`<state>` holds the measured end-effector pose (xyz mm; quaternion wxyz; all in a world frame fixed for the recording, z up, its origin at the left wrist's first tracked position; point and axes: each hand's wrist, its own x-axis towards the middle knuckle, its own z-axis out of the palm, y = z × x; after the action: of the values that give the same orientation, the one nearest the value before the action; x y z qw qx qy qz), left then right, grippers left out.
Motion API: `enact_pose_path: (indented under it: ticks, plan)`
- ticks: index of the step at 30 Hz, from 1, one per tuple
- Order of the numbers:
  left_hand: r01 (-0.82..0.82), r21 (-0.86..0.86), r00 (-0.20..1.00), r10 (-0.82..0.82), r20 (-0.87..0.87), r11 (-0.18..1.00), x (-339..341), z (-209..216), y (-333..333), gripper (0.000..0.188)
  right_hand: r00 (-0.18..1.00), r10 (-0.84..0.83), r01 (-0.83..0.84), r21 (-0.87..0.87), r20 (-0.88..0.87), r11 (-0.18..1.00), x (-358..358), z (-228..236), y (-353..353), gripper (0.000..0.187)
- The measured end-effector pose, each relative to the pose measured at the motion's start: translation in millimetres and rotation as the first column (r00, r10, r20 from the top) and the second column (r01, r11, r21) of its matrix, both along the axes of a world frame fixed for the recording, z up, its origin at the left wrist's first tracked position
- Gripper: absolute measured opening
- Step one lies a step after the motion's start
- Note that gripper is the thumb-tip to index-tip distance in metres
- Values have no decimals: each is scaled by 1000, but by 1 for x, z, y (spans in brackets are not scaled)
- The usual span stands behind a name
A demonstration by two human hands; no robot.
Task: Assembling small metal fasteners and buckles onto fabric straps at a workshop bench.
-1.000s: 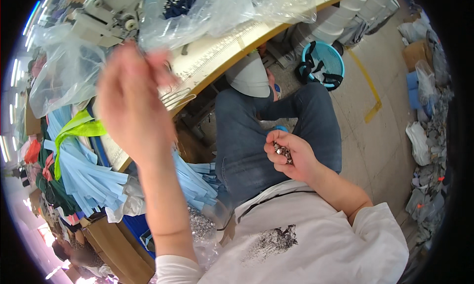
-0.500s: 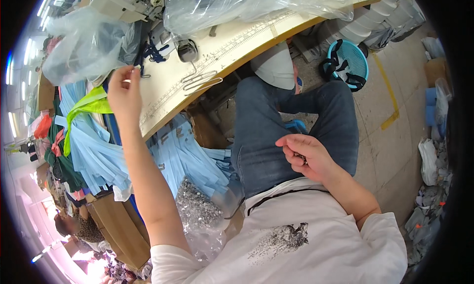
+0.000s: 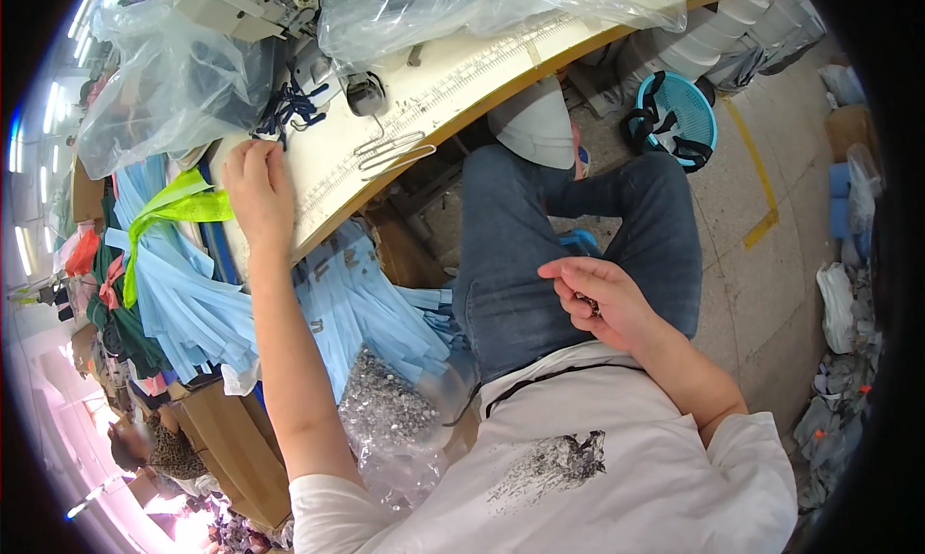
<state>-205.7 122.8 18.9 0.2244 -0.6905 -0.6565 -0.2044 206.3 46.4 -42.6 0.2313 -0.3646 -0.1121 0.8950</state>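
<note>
My left hand (image 3: 258,193) rests on the left end of the white table (image 3: 318,183), its fingers bent and close together. What lies under those fingertips is hidden. Just beyond it sits a tangle of dark blue cords (image 3: 301,106). My right hand (image 3: 609,308) is over my lap with the fingers curled in; small dark metallic pieces (image 3: 586,304) show in its palm. A bent wire rack (image 3: 390,152) lies at the table's near edge. Below the table hang light blue fabric strips (image 3: 352,289), some bearing small metal clips. A clear bag of small silver pieces (image 3: 385,400) is beside me.
A sewing machine (image 3: 246,3) and clear plastic sheeting (image 3: 462,19) occupy the table's far side. Bright green fabric (image 3: 183,207) and more blue strips (image 3: 193,299) hang at the left. A turquoise basket (image 3: 689,116) stands on the floor; a cardboard box (image 3: 226,448) is lower left.
My left hand has come down from a raised pinch near the cords onto the table end, slightly right and toward me. My right hand stays almost where it was, still closed.
</note>
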Motion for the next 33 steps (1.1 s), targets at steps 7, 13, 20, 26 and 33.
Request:
enact_pose_path:
  ticks: [7, 13, 20, 26, 33]
  plan:
    - [45, 280, 675, -236, 699, 959, 32, 19, -16, 14, 995, -78, 77, -13, -60, 997, 4, 2, 4, 23]
    - [191, 242, -48, -237, 970, 951, 149, 29, -82, 23, 958, -115, 118, -5, -263, 993, 8, -7, 6, 25]
    - [408, -98, -378, 266, 887, 908, 240, -24, -126, 13, 969, -46, 66, 75, -243, 995, 13, -4, 7, 28]
    - [447, -53, -347, 228, 910, 893, 251, -31, -130, 12, 976, -93, 110, 79, -196, 991, 11, -2, 5, 22]
    - [466, -50, -311, 217, 925, 883, 248, -32, -125, 13, 966, -71, 107, 132, -248, 986, 13, -10, 6, 17]
